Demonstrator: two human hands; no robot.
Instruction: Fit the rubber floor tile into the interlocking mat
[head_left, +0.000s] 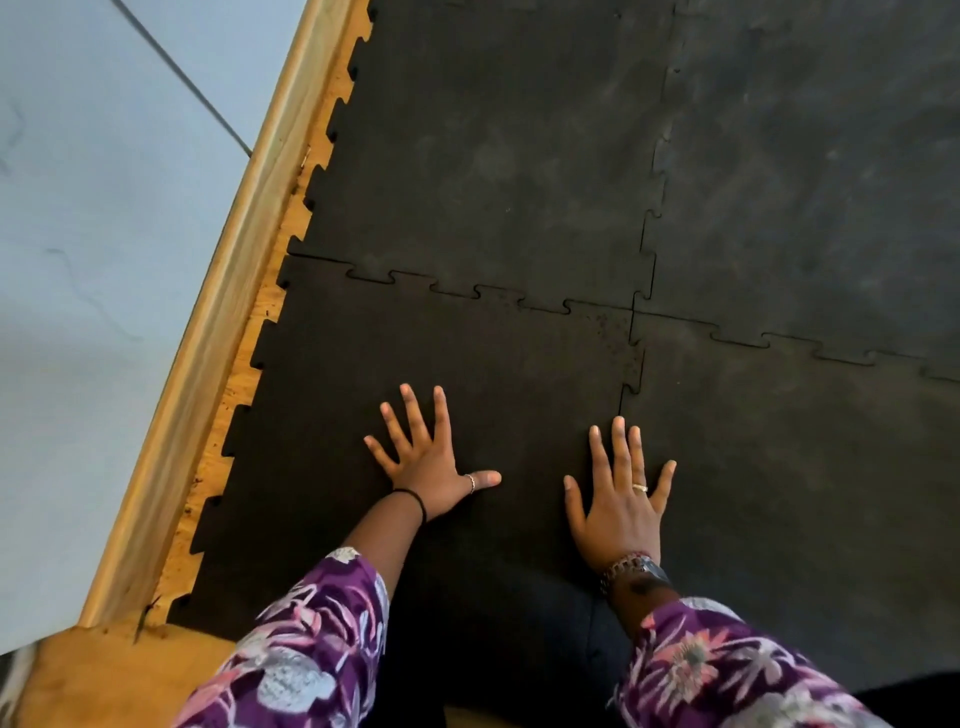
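The head view shows a black, matte rubber floor tile (415, 364) with jigsaw-toothed edges lying flat at the near left corner of the black interlocking mat (779, 182). The left hand (428, 467) and right hand (621, 506) rest on it, palms down, fingers spread, gripping nothing

We seem to be in a room having its floor laid, perhaps a home gym or workshop, though we cannot tell which. Black interlocking rubber mat tiles (493, 156) cover a bare plywood subfloor (244, 358), edged by a wooden skirting board (208, 322) below a pale blue-grey wall (93, 234).
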